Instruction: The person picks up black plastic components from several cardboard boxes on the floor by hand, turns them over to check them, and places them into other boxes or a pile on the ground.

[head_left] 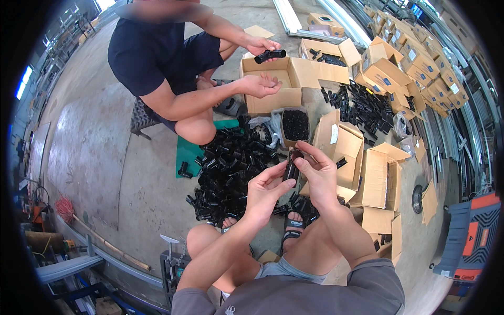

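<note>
Between both hands, above my knees, is a short black tubular pipe fitting point(293, 167). My left hand point(268, 190) grips its lower end from the left, thumb laid across the front. From the right, my right hand point(318, 174) closes its fingers and thumb around the upper part. A large heap of similar black fittings point(223, 173) lies on the floor just beyond my feet, partly on a green mat point(188, 152). A small open box point(295, 143) filled with tiny black parts stands behind my hands.
Opposite me, a seated co-worker point(152, 63) holds a black fitting point(270, 56) over an open carton point(273, 101). Open cardboard boxes point(375, 176) stand at my right, with another fitting pile point(362, 107) behind. A grey-orange toolbox point(470, 239) and a broom point(113, 248) flank me.
</note>
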### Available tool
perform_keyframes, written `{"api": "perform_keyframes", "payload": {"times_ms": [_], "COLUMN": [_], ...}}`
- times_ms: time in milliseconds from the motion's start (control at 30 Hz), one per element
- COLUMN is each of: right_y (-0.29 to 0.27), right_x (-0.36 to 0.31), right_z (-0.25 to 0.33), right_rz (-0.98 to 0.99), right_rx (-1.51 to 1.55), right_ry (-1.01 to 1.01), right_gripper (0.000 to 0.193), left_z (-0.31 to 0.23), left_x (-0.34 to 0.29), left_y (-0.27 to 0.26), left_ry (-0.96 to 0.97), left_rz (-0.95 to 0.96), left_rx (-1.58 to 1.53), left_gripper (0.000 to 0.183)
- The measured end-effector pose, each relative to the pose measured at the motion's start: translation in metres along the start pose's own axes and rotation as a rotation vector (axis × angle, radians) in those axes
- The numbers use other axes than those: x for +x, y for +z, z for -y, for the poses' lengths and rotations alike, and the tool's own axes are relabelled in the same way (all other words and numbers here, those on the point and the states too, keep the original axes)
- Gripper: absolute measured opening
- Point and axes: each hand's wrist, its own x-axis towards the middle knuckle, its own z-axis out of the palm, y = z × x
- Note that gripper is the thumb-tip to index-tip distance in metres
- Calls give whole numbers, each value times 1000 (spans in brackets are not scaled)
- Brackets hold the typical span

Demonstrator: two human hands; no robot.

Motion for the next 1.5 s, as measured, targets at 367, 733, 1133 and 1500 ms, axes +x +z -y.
{"api": "perform_keyframes", "payload": {"times_ms": [367, 733, 1133, 1500], "right_y": [5, 2, 11, 9], "right_x": [0, 5, 8, 9], "right_z": [-6, -15, -17, -11], "right_rz": [23, 49, 57, 59], "right_rx": [-112, -205, -122, 47], "right_ry": [-12, -30, -66, -46], "right_gripper": [35, 33, 39, 42], "left_z": [-3, 1, -10, -12], "left_x": [-11, -8, -6, -10], "left_y": [-3, -9, -8, -6], "left_ry": [-49, -10, -45, -45], "left_rz": [-92, -99, -132, -95], "left_rx": [-129, -169, -242, -224], "left_gripper": [46, 48, 47, 46]}}
